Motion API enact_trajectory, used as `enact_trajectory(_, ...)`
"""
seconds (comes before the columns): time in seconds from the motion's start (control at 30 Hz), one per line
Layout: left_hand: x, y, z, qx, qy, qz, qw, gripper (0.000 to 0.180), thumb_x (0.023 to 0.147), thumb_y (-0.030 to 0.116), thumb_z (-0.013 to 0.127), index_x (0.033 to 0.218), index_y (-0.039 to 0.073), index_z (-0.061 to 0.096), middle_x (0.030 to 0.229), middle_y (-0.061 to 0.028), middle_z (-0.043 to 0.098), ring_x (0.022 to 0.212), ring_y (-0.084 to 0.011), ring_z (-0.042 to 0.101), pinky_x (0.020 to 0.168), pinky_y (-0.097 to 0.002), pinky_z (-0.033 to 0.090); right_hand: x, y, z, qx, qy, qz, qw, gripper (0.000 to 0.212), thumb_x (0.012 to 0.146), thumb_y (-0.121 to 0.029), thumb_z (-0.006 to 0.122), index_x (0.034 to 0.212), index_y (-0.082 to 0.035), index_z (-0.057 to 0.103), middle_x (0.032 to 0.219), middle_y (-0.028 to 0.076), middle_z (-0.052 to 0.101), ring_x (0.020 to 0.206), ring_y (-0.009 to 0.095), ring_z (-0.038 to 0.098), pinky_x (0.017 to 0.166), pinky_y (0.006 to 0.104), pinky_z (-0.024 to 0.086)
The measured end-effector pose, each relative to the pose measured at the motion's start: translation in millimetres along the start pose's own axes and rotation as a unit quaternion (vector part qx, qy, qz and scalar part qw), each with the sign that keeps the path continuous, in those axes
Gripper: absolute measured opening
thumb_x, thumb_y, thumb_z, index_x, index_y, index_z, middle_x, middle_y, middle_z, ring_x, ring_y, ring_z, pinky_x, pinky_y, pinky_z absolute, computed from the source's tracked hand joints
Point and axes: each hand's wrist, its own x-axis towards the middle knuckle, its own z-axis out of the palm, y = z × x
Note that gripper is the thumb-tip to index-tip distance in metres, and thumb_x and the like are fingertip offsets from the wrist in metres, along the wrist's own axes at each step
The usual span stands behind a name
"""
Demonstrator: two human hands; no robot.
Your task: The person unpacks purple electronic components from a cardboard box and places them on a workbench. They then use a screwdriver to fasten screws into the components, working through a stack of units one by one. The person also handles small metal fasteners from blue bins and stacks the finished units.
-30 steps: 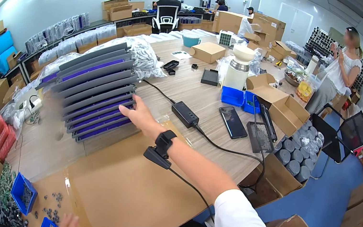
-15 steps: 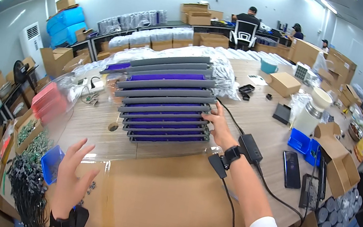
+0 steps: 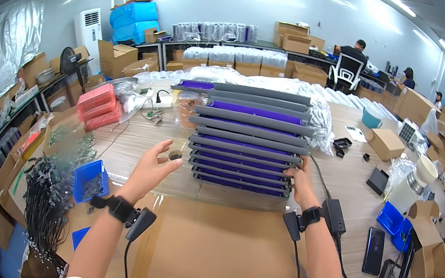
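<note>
A tall stack of long grey and purple strip-like panels (image 3: 250, 144) stands on the table in front of me. My right hand (image 3: 301, 183) is at its right end, the thumb on the front side and other fingers round the edge, partly hidden. To the left of the stack, my left hand (image 3: 153, 168) is open, fingers and thumb apart, and holds nothing. It is a short gap away from the panels. Beneath my forearms lies a flat brown cardboard sheet (image 3: 226, 253) with clear tape.
At left are a blue bin (image 3: 89, 181) of small parts, a bundle of black wires (image 3: 47, 203) and red wrapped packs (image 3: 98, 106). To the right lie a black power adapter (image 3: 334, 215), a phone (image 3: 374, 251) and a cream flask (image 3: 411, 187). People sit at the back.
My left hand has moved up and right, closer to the stack's left end. My right hand stays at the right end. The whole view has swung left, so the scene sits further right.
</note>
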Motion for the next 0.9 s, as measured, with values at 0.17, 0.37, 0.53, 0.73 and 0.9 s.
enact_trajectory(0.17, 38.0, -29.0, 4.8, -0.05, 0.016, -0.045, 0.998, 0.07, 0.092, 0.04, 0.065, 0.143, -0.001, 0.04, 0.138, -0.0234, 0.048, 0.12, -0.0285, 0.055, 0.096, -0.0358, 0.046, 6.6, -2.4, -7.7, 0.117, -0.03, 0.018, 0.993, 0.062, 0.071, -0.009, 0.054, 0.132, -0.011, 0.043, 0.111, 0.008, 0.056, 0.103, 0.023, 0.05, 0.096, 0.0477, 0.036)
enact_trajectory(0.37, 76.9, -58.6, 8.8, -0.154, -0.048, -0.126, 0.979, 0.087, 0.091, 0.07, 0.043, 0.151, 0.008, 0.028, 0.15, -0.0243, 0.03, 0.133, -0.0335, 0.04, 0.109, -0.0485, 0.031, 10.4, -19.5, -16.6, 0.143, -0.072, 0.078, 0.984, 0.102, 0.08, -0.079, 0.047, 0.156, -0.024, 0.008, 0.157, 0.029, -0.003, 0.141, 0.057, -0.006, 0.103, 0.0752, -0.006)
enact_trajectory(0.53, 112.6, -65.7, 21.7, -0.278, -0.092, -0.164, 0.942, 0.103, 0.083, 0.083, 0.035, 0.153, 0.009, 0.023, 0.152, -0.0245, 0.026, 0.136, -0.0367, 0.033, 0.113, -0.053, 0.023, 3.5, -48.8, -5.2, 0.094, -0.071, 0.107, 0.987, 0.109, 0.077, -0.085, 0.043, 0.156, -0.021, 0.005, 0.156, 0.032, -0.006, 0.139, 0.059, -0.007, 0.102, 0.077, -0.001)
enact_trajectory(0.73, 129.7, -51.5, 24.2, -0.315, -0.131, -0.178, 0.923, 0.106, 0.078, 0.086, 0.043, 0.146, 0.005, 0.033, 0.135, -0.0204, 0.045, 0.126, -0.0353, 0.042, 0.111, -0.0516, 0.026, 7.2, -61.5, 1.5, 0.065, -0.099, 0.113, 0.987, 0.104, 0.08, -0.081, 0.046, 0.155, -0.017, 0.015, 0.156, 0.031, 0.006, 0.14, 0.056, 0.005, 0.099, 0.0802, 0.002)
enact_trajectory(0.9, 131.4, -38.7, 35.8, -0.39, -0.082, -0.16, 0.903, 0.089, 0.079, 0.08, 0.052, 0.131, 0.008, 0.055, 0.129, -0.0154, 0.053, 0.119, -0.0292, 0.046, 0.108, -0.052, 0.027, 10.0, -57.9, 4.4, 0.06, -0.107, 0.107, 0.987, 0.09, 0.088, -0.071, 0.044, 0.153, -0.014, 0.019, 0.157, 0.029, 0.009, 0.141, 0.054, 0.006, 0.098, 0.0806, -0.003)
